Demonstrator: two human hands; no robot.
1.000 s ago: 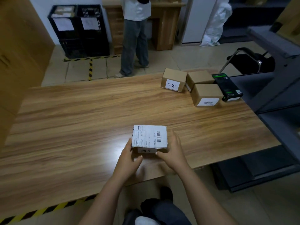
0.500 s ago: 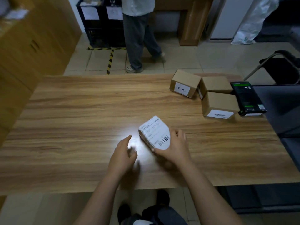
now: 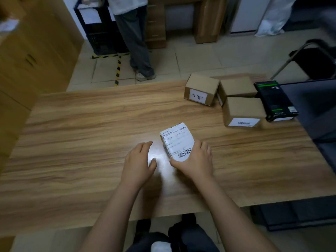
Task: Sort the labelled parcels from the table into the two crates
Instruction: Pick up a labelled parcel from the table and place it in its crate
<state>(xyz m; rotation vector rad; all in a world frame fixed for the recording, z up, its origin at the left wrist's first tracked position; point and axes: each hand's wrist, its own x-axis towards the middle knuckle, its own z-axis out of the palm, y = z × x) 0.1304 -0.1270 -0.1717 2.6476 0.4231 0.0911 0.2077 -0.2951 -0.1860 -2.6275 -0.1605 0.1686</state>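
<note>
While the right hand [image 3: 196, 161] gripped the white labelled parcel [image 3: 177, 142] by its near end, thumb on one side and fingers curled round the other, the left hand [image 3: 139, 160] hung just beside it, fingers relaxed and holding nothing. The parcel sat tilted over the near middle of the table [image 3: 81, 142], label upward; I could not tell whether its far edge touched the wood.

I judged the one-handed hold at a corner to be the weak spot: a quick lift could let the parcel twist out and drop. The black crates [image 3: 99, 36] stood well apart across the floor, and a person [image 3: 134, 33] stood right before them, so a collision seemed possible. With one crate half hidden, I feared choosing the wrong one. Three brown cartons [image 3: 242, 110] waited at the table's far right.
</note>
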